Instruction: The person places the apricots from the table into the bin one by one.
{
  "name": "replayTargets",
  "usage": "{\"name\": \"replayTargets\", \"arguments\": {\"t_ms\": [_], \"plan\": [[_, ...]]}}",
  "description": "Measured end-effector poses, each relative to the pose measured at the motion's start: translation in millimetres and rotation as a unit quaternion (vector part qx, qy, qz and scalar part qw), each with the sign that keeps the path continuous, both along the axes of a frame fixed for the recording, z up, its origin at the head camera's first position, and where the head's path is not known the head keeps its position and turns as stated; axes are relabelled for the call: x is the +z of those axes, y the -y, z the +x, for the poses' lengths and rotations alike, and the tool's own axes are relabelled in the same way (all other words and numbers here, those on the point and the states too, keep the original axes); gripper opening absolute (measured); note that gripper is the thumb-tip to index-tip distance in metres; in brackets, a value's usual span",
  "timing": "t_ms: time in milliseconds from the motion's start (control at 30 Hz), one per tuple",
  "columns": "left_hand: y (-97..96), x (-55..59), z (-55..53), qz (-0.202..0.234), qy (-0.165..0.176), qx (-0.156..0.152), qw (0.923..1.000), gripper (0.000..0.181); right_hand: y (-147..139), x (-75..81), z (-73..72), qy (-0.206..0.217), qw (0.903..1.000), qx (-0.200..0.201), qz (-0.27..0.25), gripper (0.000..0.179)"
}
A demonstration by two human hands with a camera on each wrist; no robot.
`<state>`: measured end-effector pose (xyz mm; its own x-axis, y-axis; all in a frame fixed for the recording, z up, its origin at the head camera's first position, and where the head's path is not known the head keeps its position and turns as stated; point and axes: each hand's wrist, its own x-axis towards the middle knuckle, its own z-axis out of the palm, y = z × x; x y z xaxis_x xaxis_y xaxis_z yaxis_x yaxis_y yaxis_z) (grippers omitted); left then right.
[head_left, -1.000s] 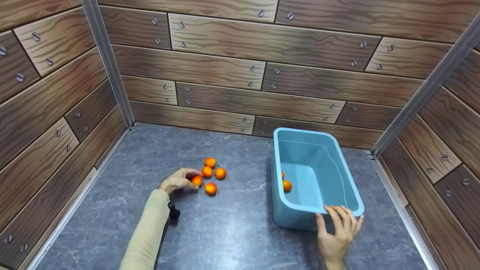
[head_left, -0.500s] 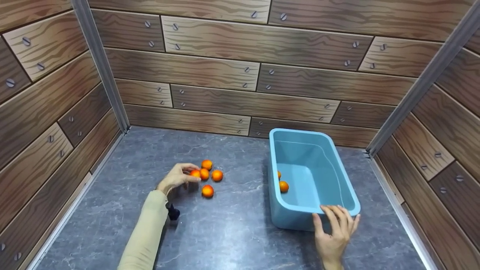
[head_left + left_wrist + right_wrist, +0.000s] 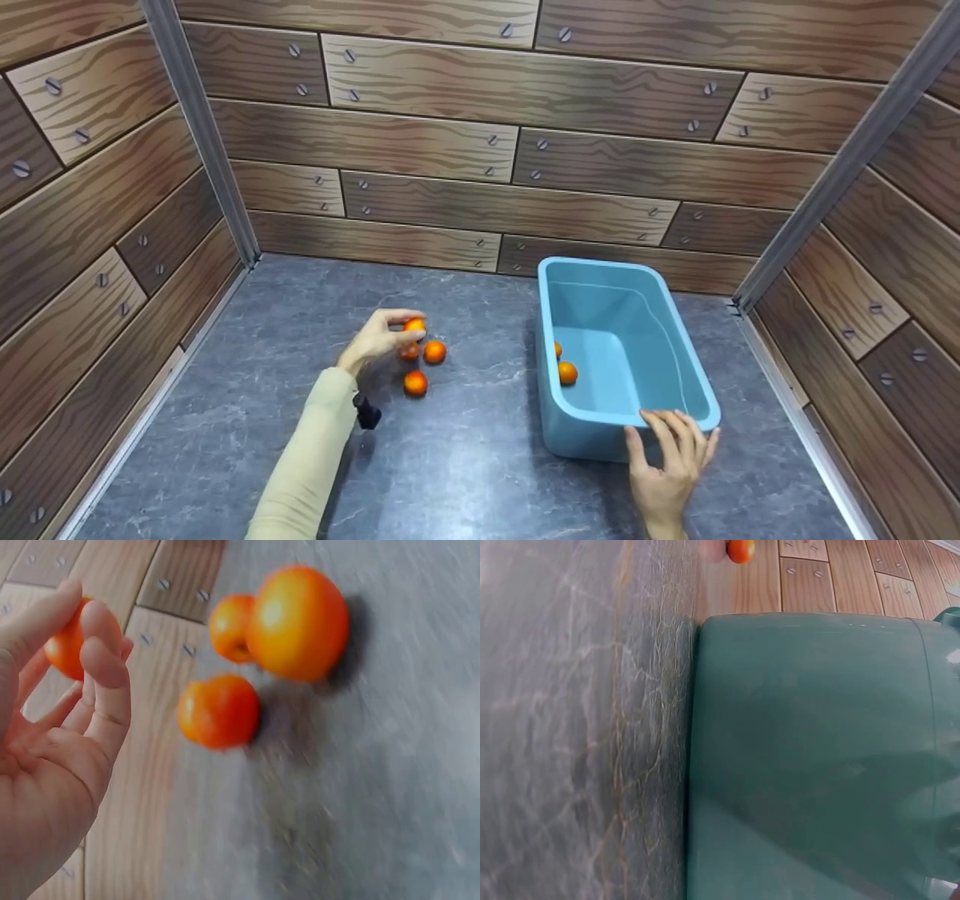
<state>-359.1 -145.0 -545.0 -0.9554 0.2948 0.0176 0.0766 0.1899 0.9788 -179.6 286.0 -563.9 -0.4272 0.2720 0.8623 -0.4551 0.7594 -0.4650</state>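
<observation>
In the head view my left hand point(image 3: 386, 336) pinches a small orange point(image 3: 67, 645) between thumb and fingers, raised over the loose group on the tabletop. Several more small oranges lie close by, one nearest me point(image 3: 415, 383) and one to the right point(image 3: 435, 351); the hand partly covers the rest. At the right stands a deep blue plastic bin point(image 3: 555, 420), with two small oranges inside along its left wall, the nearer one point(image 3: 568, 373) fully visible. My right hand point(image 3: 667, 465) holds the bin's near rim, fingers over the edge and thumb against the outer wall.
Wood-patterned panels point(image 3: 420, 135) enclose the grey marbled tabletop point(image 3: 465, 450) at the back and both sides. Metal strips run along the corners. A small black device point(image 3: 367, 412) sits at my left wrist.
My left hand has taken hold of a small orange at the group's left and moved it up and to the right, over the others. My right hand stays on the bin's rim.
</observation>
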Motion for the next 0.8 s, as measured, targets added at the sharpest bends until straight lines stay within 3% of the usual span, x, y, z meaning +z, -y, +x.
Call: {"name": "replayTargets", "arguments": {"t_ms": [133,467,800], "plan": [[-13.4,10.7,-1.8,0.019,-0.008,-0.011,0.9997,0.04,0,0.3,0.3,0.001,1.0,0.0,-0.001,0.03],[-51.8,29.5,-11.0,-0.009,-0.059,-0.019,0.998,0.04,1,-0.4,-0.3,-0.003,1.0,0.002,0.002,0.032],[-89.8,47.9,-16.5,0.015,-0.098,-0.034,0.9945,0.039,1,-0.6,-0.2,-0.004,1.0,0.004,0.002,0.03]]}}
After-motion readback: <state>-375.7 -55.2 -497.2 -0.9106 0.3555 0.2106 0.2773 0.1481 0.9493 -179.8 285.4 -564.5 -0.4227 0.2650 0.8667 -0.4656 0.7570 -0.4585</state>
